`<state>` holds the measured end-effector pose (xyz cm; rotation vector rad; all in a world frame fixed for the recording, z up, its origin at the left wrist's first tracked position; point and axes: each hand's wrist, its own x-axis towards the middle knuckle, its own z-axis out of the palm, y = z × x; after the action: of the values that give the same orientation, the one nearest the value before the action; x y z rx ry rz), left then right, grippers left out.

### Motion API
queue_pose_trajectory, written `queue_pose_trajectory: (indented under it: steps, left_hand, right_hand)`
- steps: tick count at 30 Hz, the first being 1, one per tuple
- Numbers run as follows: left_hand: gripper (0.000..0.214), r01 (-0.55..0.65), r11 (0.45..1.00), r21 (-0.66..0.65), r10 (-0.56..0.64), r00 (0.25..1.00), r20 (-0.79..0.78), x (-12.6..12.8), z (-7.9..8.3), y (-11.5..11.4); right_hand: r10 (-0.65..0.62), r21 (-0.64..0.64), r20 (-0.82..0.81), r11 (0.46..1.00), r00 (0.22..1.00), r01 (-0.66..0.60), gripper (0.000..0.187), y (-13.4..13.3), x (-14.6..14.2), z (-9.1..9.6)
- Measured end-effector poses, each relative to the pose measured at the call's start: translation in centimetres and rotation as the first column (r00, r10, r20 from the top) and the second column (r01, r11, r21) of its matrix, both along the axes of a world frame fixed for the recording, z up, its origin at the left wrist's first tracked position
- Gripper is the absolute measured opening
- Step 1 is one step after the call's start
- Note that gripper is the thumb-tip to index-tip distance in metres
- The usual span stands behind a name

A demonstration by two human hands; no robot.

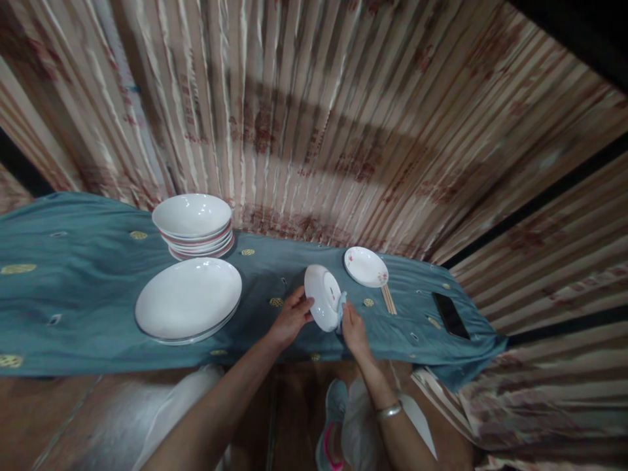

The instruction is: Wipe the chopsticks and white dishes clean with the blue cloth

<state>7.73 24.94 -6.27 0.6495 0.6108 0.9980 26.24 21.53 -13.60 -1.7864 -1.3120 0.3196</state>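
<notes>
Tilted on its side above the table, a shallow white bowl shows its underside, with a foot ring and a small mark. My left hand is closed on its left edge. At the opposite edge, my right hand presses a light blue cloth against the rim, fingers closed round it. A small white plate with red flower prints lies just beyond, to the right. Wooden chopsticks rest beside that plate, near my right hand.
On the left stand a stack of white bowls and, nearer, a stack of large oval plates. A black phone lies at the right end. The blue-green tablecloth covers a narrow table before a patterned curtain.
</notes>
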Motion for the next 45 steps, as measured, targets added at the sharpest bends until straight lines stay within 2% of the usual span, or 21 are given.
queue_pose_trajectory:
  steps: [10, 15, 20, 24, 27, 31, 34, 40, 45]
  left_hand:
    - [0.05, -0.026, 1.0, -0.007, 0.026, 1.0, -0.002, 0.1, -0.4, 0.3]
    - [0.048, -0.03, 1.0, 0.009, 0.029, 0.999, 0.018, 0.3, -0.1, 0.2]
    - [0.04, -0.025, 1.0, 0.014, 0.025, 1.0, -0.012, 0.5, 0.1, 0.0]
    - [0.036, -0.01, 0.999, 0.036, 0.012, 0.999, -0.05, 0.5, 0.1, -0.1]
    - [0.036, 0.023, 0.998, 0.061, -0.02, 0.999, -0.041, 0.5, 0.1, -0.3]
    - [0.041, 0.017, 0.999, 0.042, -0.017, 1.0, -0.007, 0.6, 0.2, -0.2]
    - [0.043, -0.007, 1.0, 0.017, 0.007, 1.0, 0.001, 0.7, 0.4, 0.0]
    - [0.045, -0.015, 1.0, 0.028, 0.016, 0.999, -0.036, 1.0, 0.6, 0.5]
    - [0.038, 0.002, 0.993, 0.119, 0.014, 0.991, -0.133, 2.0, 0.8, 0.3]
  right_hand:
    - [0.034, -0.03, 0.136, 0.999, 0.99, -0.03, 0.058, -4.9, -3.3, 1.7]
    - [0.066, 0.054, 0.262, 0.995, 0.963, -0.083, 0.049, -5.9, -4.6, 2.6]
    - [0.104, 0.126, 0.346, 0.98, 0.932, -0.156, 0.045, -4.9, -5.4, 4.2]
    - [0.178, 0.1, 0.291, 0.971, 0.94, -0.215, 0.046, -2.6, -5.2, 5.9]
    - [0.191, 0.081, 0.219, 0.974, 0.957, -0.212, 0.048, -0.1, -4.4, 6.6]
    - [0.148, 0.057, 0.149, 0.986, 0.978, -0.158, 0.049, 3.3, -2.8, 5.9]
    - [0.103, 0.012, 0.133, 0.994, 0.986, -0.106, 0.05, 4.4, -1.7, 4.7]
    - [0.025, 0.047, 0.102, 0.998, 0.994, -0.029, 0.047, 2.8, -0.7, 2.8]
    - [0.01, 0.061, 0.046, 0.998, 0.999, -0.013, 0.045, 1.7, 0.0, 2.2]
